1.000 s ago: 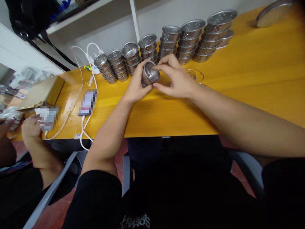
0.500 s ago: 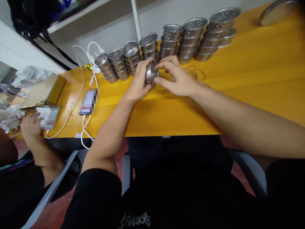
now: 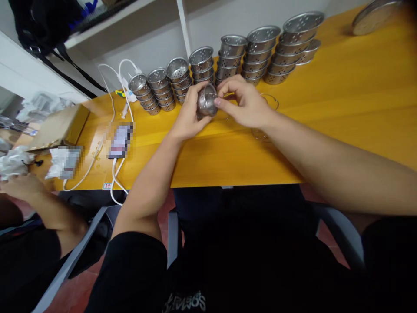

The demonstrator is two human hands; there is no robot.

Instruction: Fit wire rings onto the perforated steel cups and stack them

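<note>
My left hand is wrapped round the side of a small perforated metal cup, which is tilted with its mouth toward my right hand. At the cup's near rim, the thumb and index finger of my right hand are pinched together. What lies between those fingertips is too small to make out. Thin wire rings lie on the table beyond my right wrist, and another faint ring lies beneath it.
Stacks of perforated metal cups line the back of the yellow table. A round lid-like piece stands far right. On the left are a phone, white cables, a cardboard box and a co-worker's arm.
My right fingers have closed into a pinch at the cup's rim, and the cup has turned slightly. The co-worker's hand has moved left, away from the blurred packet.
</note>
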